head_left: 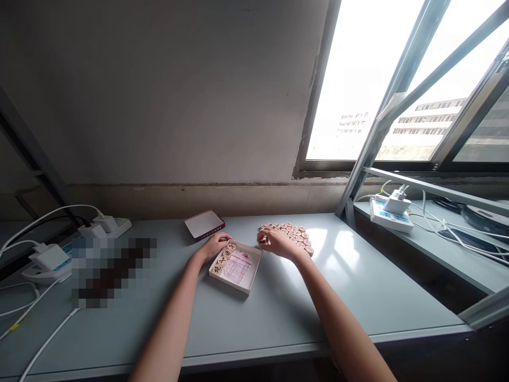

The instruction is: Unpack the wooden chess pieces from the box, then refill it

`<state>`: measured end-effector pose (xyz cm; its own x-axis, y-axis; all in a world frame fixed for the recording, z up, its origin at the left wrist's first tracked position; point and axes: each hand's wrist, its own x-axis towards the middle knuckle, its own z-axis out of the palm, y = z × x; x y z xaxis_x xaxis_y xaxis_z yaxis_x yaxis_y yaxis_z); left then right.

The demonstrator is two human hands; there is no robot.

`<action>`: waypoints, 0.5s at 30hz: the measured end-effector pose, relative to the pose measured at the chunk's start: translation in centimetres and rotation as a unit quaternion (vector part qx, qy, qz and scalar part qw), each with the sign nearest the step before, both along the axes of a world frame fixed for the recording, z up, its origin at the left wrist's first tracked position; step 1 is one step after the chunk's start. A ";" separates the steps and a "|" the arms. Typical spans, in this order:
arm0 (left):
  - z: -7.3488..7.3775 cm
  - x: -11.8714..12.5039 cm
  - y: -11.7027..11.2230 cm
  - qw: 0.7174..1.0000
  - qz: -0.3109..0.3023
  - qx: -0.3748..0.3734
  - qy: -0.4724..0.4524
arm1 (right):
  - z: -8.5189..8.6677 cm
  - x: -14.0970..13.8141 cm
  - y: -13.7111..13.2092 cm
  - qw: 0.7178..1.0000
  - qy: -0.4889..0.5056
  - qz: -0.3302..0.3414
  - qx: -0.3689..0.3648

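Head view, looking down on a pale grey-green table (278, 313) under a window (382, 79). The right hand (278, 243) is narrowed, its fingertips (265, 237) pinching a wooden xiangqi piece (262, 242) at the left edge of a loose, flat pile of pieces (292, 236). The pile lies on the table just right of an open box (238, 285). The left hand (213, 246) rests at the box's far corner, fingers curled near the rim; whether it holds anything is hard to tell. Four pieces (221, 260) sit in a row along the box's left wall, beside a pink-lined sheet (237, 267). The box lid (204, 224) lies beyond, near the wall. Power strips (115, 225) with white chargers and cables stand off to the left.
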<state>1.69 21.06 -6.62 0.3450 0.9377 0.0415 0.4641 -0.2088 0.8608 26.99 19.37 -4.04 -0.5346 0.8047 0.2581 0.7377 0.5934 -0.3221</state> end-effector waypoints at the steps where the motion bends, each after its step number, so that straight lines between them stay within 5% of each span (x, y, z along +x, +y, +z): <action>1: 0.0 0.1 0.0 1.000 -0.001 0.001 0.000 | 0.0 0.0 0.0 1.000 -0.013 -0.003 0.005; 8: -0.2 0.1 0.0 0.999 -0.009 0.022 0.024 | 0.3 -0.3 -0.2 0.997 -0.057 -0.019 0.047; 15: -0.9 0.1 0.5 0.996 -0.037 0.058 0.052 | -0.3 -4.7 -2.0 0.994 -0.054 0.069 0.069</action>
